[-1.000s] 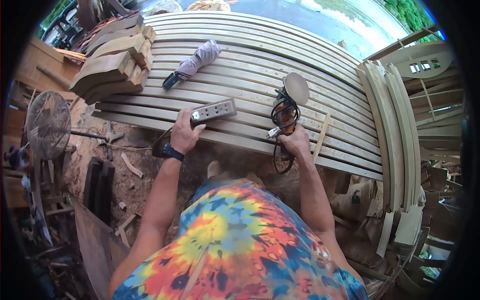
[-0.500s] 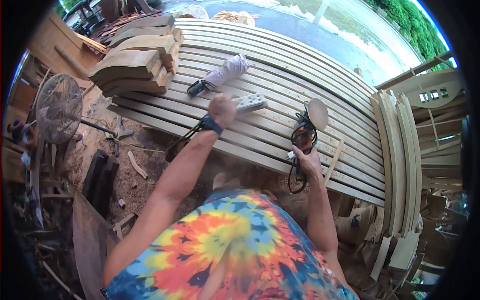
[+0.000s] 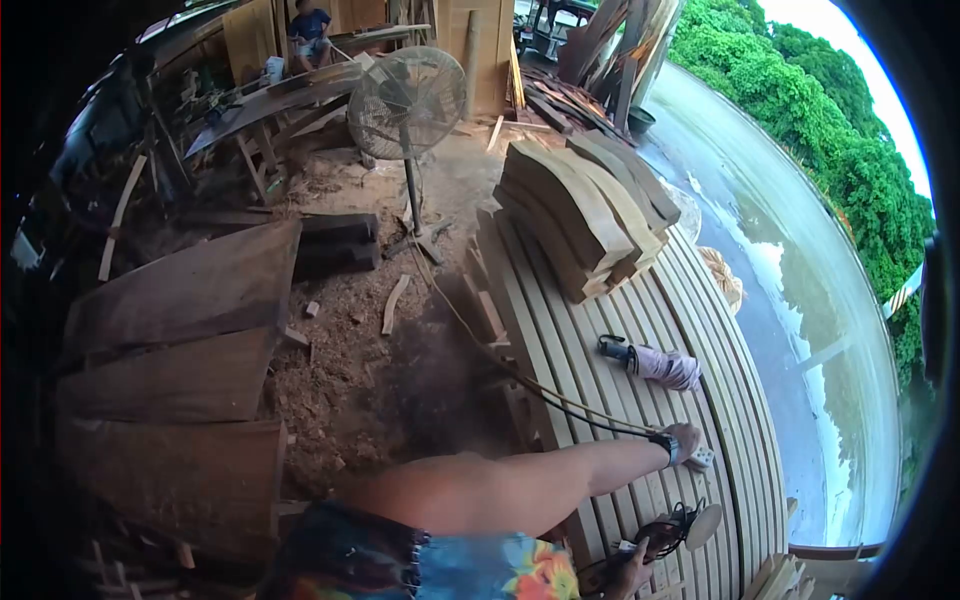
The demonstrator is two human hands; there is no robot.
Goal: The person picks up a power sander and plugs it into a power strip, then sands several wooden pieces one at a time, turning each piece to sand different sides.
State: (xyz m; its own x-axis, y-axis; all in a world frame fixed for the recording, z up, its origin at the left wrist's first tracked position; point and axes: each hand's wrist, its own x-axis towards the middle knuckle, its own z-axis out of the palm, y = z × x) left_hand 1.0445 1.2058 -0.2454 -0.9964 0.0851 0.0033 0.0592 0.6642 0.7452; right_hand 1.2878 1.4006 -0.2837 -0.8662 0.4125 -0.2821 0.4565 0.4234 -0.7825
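My left hand (image 3: 685, 440), a watch on its wrist, is closed around the end of a white power strip (image 3: 702, 458) over the slatted wood. A cable (image 3: 570, 400) runs from near that hand back toward the fan. My right hand (image 3: 632, 574), partly cut off by the lower edge, grips a disc sander (image 3: 668, 535) with its black cord bundled round the body. The sander's round pale disc (image 3: 704, 527) faces up. A folded umbrella (image 3: 660, 367) with a dark handle lies on the slats beyond my left hand.
Curved wooden pieces (image 3: 575, 215) are stacked on the far end of the long wooden slats (image 3: 720, 400). A pedestal fan (image 3: 407, 105) stands on the sawdust-covered floor. Dark boards (image 3: 170, 380) lean at left. A person (image 3: 309, 35) sits in the background.
My view has swung left, bringing the fan, dark boards and seated person further into sight. Both hands keep their hold on the power strip and the sander.
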